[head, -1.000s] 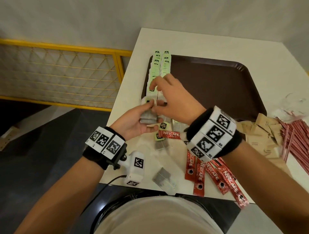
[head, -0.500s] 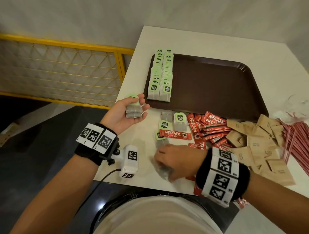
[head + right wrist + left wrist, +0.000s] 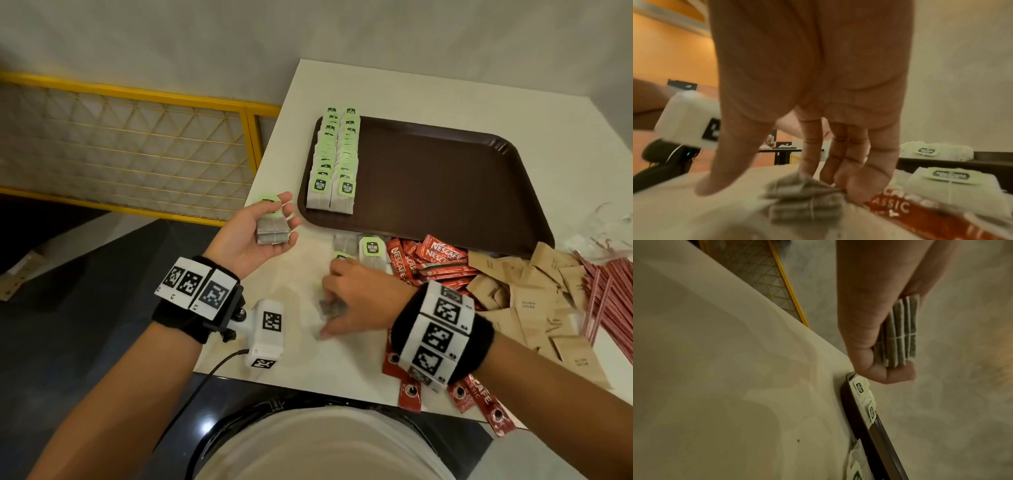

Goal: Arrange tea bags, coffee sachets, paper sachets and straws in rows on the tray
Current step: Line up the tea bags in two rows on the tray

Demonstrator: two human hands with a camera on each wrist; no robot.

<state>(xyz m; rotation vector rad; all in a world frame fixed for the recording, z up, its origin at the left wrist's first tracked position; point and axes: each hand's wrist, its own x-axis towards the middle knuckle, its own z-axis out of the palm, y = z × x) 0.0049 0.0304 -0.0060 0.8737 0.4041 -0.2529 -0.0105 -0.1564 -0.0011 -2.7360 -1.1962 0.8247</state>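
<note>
1. Tea-bag gathering is the step in hand: left hand (image 3: 255, 236) grips a small stack (image 3: 272, 230) beside the tray (image 3: 445, 192).
2. Right hand (image 3: 356, 298) pinches a loose tea bag (image 3: 329, 306) on the table (image 3: 291, 356).
3. Next, probably add it to the stack, then extend the tray rows (image 3: 334, 161).

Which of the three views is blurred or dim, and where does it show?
Head view: evenly lit and mostly sharp, but the right hand is slightly smeared, and straight edges bow from the wide lens. Left wrist view: dim, yellowish, soft; the held tea bags stay readable. Right wrist view: tea bags under the fingers blurred.
</note>
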